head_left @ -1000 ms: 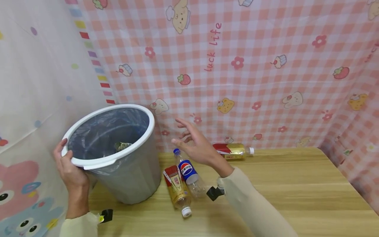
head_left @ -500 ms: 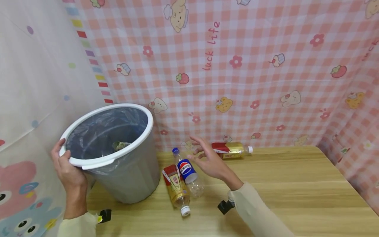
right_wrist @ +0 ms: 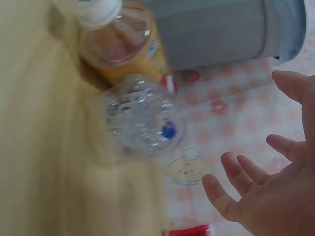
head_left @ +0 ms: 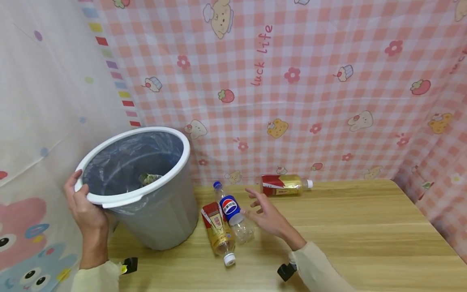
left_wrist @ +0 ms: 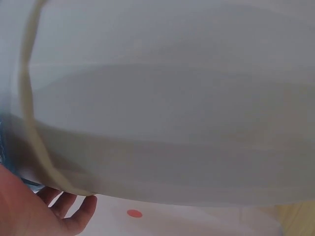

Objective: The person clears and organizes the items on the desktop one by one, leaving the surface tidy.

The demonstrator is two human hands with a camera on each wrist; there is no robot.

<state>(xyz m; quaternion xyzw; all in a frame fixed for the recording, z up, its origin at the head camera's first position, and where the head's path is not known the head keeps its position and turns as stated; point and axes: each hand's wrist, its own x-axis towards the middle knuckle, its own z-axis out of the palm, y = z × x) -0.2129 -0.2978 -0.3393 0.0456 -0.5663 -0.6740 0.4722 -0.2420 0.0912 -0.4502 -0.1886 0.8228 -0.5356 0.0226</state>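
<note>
A grey trash can (head_left: 164, 219) with a white rim and a clear liner stands tilted at the left. My left hand (head_left: 87, 211) grips its rim, thumb and fingers on either side of it. Inside the can lies a small crumpled green-and-yellow item (head_left: 149, 179). My right hand (head_left: 268, 215) hovers with spread fingers just right of an empty Pepsi bottle (head_left: 230, 207), holding nothing. Against that bottle lies a drink bottle with a red-and-gold label (head_left: 217, 229), its white cap toward me. The right wrist view shows the Pepsi bottle's clear base (right_wrist: 140, 118) beside the hand's fingers (right_wrist: 236, 172).
A second red-and-gold bottle (head_left: 284, 185) lies on its side at the back edge of the wooden table (head_left: 350, 227). Behind the table hangs a pink checked cloth (head_left: 313, 93). A white cartoon-print cloth (head_left: 40, 134) closes off the left side.
My right hand has moved down and to the right, from above the blue bottle cap to beside the Pepsi bottle's lower half. The left hand stays on the rim.
</note>
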